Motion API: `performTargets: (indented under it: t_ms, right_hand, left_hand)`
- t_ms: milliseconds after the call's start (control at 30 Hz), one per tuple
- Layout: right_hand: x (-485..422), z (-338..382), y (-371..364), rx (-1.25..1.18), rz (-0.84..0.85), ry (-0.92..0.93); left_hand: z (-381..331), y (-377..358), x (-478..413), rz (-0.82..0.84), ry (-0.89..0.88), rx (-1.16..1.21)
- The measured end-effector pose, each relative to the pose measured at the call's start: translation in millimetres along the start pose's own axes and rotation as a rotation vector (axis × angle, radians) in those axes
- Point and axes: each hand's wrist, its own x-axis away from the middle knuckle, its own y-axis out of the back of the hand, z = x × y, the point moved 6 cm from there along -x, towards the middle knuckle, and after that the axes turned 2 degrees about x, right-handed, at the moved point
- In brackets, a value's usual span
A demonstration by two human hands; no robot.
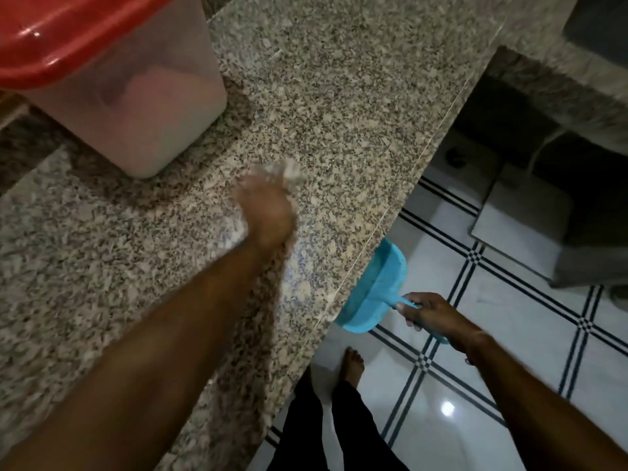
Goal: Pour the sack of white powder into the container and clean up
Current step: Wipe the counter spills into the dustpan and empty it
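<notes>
A translucent container [136, 107] with a red lid [68, 32] stands on the speckled granite counter [339, 96] at the upper left, white powder showing inside it. My left hand [265, 209] is blurred over the middle of the counter, closed on a pale crumpled cloth [282, 173]. A faint smear of white powder [306, 266] lies between that hand and the counter edge. My right hand [431, 311] grips the handle of a blue dustpan [373, 294], held against the counter's edge just below its top.
The counter edge runs diagonally from upper right to lower middle. Below it is white tiled floor [509, 334] with dark lines, my bare foot [353, 365] and dark trousers. A dark recess under another counter section sits at the upper right.
</notes>
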Motion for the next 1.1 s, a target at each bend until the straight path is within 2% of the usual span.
performTargets:
  t_ms: [67, 100, 133, 233, 333, 400, 467, 567, 667, 733, 800, 900, 1000, 1100]
  right_hand:
    - [6, 4, -4, -0.025, -0.012, -0.004]
    - [9, 6, -5, -0.033, -0.010, -0.004]
    - [12, 7, -5, -0.036, -0.011, -0.004]
    - [17, 5, -1, -0.034, -0.033, -0.011]
    - [19, -3, 6, -0.060, -0.067, -0.028]
    - [20, -8, 10, -0.046, -0.073, -0.026]
    - [21, -13, 15, -0.051, -0.070, -0.019]
    - [21, -17, 25, -0.046, -0.076, -0.015]
    - [23, -15, 32, -0.042, -0.061, 0.003]
    - [25, -12, 36, -0.042, -0.032, 0.016]
    - [28, -9, 37, -0.047, 0.007, 0.038]
    - [34, -8, 37, -0.061, 0.069, 0.091]
    - [39, -17, 39, -0.036, 0.114, 0.089]
    - [37, -24, 43, -0.012, 0.136, 0.081]
  left_hand:
    - [-61, -6, 42, 0.251, -0.341, 0.077]
    - [-64, -16, 48, 0.320, -0.467, 0.118]
    - [-62, -14, 38, 0.296, -0.470, 0.158]
    - [-7, -2, -30, 0.039, -0.129, 0.124]
    - [19, 2, -81, 0.053, 0.119, -0.037]
    - [-9, -4, -88, 0.068, 0.151, -0.014]
    - [-56, -25, -78, 0.143, 0.015, -0.001]
    - [-120, -46, -17, 0.222, -0.398, 0.040]
    - [-127, -45, 56, 0.320, -0.658, 0.097]
    - [-102, -32, 83, 0.330, -0.695, 0.111]
    - [-68, -18, 105, 0.334, -0.703, 0.097]
    - [-33, 6, 145, 0.351, -0.612, 0.135]
    - [-17, 26, 168, 0.314, -0.417, 0.208]
    - [21, 44, 147, 0.124, -0.140, 0.417]
